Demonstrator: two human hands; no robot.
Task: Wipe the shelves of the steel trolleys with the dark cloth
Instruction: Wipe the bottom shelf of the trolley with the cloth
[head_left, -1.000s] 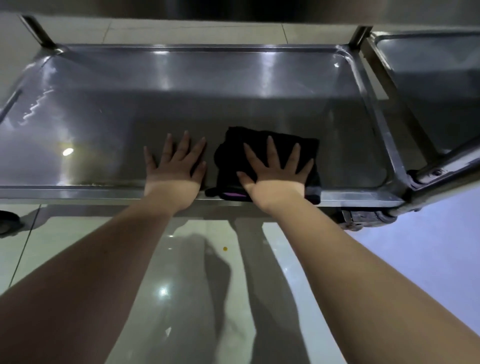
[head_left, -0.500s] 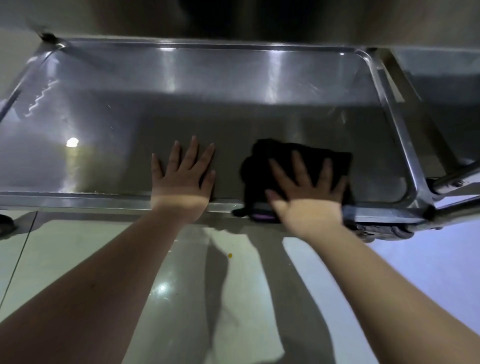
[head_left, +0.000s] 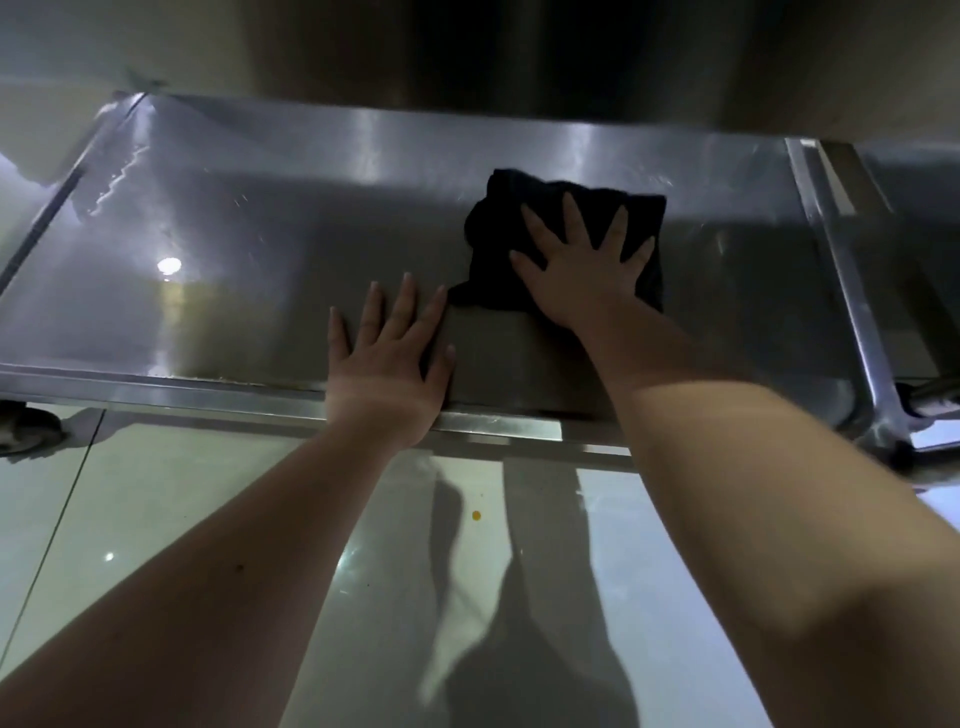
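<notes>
A low steel trolley shelf (head_left: 249, 291) with a raised rim stretches across the view. The dark cloth (head_left: 498, 234) lies bunched on its middle right part. My right hand (head_left: 582, 270) presses flat on the cloth with fingers spread and straight. My left hand (head_left: 389, 358) rests flat on the bare steel near the front rim, just left of the cloth, fingers straight. Most of the cloth's right half is hidden under my right hand.
A second steel trolley (head_left: 904, 218) stands against the right end of this one. A caster wheel (head_left: 26, 431) shows at the lower left. Glossy floor tiles (head_left: 182, 519) lie below the shelf's front rim. Another surface overhangs the shelf's far side.
My right hand has pushed the cloth away from the front rim toward the far side of the shelf. My left hand has stayed flat by the front rim.
</notes>
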